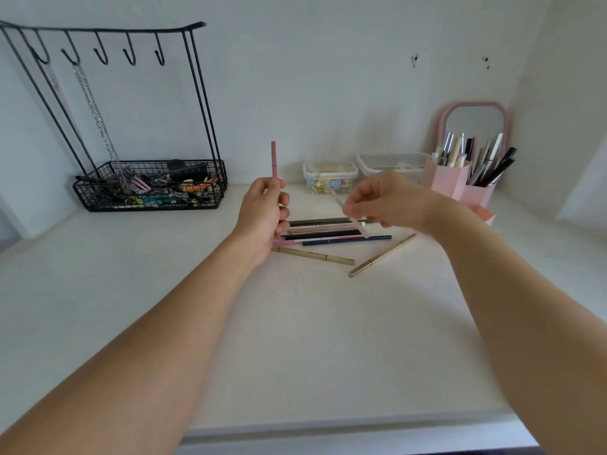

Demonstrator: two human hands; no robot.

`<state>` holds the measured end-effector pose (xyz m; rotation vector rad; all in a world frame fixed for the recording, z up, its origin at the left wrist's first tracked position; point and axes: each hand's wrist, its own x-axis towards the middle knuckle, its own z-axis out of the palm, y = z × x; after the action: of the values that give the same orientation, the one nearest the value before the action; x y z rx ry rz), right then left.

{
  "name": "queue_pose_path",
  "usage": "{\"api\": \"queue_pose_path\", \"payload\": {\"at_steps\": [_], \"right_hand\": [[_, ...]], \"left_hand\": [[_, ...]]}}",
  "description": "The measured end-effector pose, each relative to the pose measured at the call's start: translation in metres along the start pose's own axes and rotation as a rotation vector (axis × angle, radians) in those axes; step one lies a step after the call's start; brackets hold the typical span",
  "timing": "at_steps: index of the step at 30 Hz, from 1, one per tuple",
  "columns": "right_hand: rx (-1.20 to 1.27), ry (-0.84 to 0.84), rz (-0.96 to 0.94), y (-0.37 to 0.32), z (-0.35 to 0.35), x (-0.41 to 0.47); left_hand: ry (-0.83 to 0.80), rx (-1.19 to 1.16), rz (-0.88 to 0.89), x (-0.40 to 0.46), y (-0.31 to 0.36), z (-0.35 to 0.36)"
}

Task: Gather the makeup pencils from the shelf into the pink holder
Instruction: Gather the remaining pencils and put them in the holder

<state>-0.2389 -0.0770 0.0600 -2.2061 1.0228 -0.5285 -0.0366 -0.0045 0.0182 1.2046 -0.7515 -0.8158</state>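
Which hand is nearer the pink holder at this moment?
Right. The right hand, pinching a pale blurred pencil, is just left of the pink holder. The left hand grips a pink pencil upright, farther left.

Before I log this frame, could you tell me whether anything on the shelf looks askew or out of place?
Yes: one gold pencil lies slanted, apart from the row of pencils on the shelf. Dark marks spot the back wall.
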Motion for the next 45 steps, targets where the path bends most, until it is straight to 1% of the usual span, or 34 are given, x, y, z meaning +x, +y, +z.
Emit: {"api": "queue_pose_path", "payload": {"at_steps": [2,5,8,10,13,18,23,26,30,32,34,36,38,42,45], "right_hand": [[0.293,0.036,0.019,-0.004,0.008,0.002],[0.535,0.047,0.005,-0.012,0.026,0.004],[0.598,0.066,-0.015,-0.016,0.041,0.004],[0.609,0.088,-0.011,-0.016,0.047,0.004],[0.629,0.142,0.005,-0.016,0.052,0.004],[0.639,0.179,0.018,-0.016,0.057,0.002],[0.551,0.186,0.039,-0.017,0.057,0.003],[0.480,0.144,0.002,-0.017,0.060,0.003],[0.387,0.116,-0.056,-0.014,0.050,0.004],[0.152,0.082,-0.123,-0.010,0.034,0.005],[-0.096,-0.029,-0.136,-0.003,0.020,0.005],[-0.255,-0.106,-0.114,0.004,0.015,0.005],[-0.357,-0.133,-0.101,0.007,0.015,0.004],[-0.391,-0.164,-0.090,0.007,0.016,0.004],[-0.405,-0.164,-0.097,0.008,0.017,0.005]], "left_hand": [[-0.073,-0.054,-0.016,-0.003,0.002,0.002],[-0.194,-0.078,-0.034,-0.008,0.002,0.008],[-0.264,-0.040,-0.041,-0.015,0.001,0.015],[-0.278,0.016,-0.022,-0.018,-0.002,0.018],[-0.296,0.036,0.025,-0.019,-0.007,0.019],[-0.267,0.099,0.047,-0.019,-0.008,0.019],[-0.292,0.081,0.061,-0.022,-0.007,0.018],[-0.285,0.065,0.110,-0.019,-0.010,0.020],[-0.198,0.023,0.088,-0.015,-0.008,0.017],[-0.149,-0.031,0.060,-0.013,-0.004,0.012],[-0.105,-0.025,0.053,-0.009,-0.002,0.007],[-0.100,-0.008,0.031,-0.007,-0.001,0.004],[-0.112,-0.008,-0.008,-0.006,0.001,0.003],[-0.136,-0.100,-0.135,-0.007,0.004,0.004],[-0.141,-0.114,-0.153,-0.007,0.003,0.005]]}}
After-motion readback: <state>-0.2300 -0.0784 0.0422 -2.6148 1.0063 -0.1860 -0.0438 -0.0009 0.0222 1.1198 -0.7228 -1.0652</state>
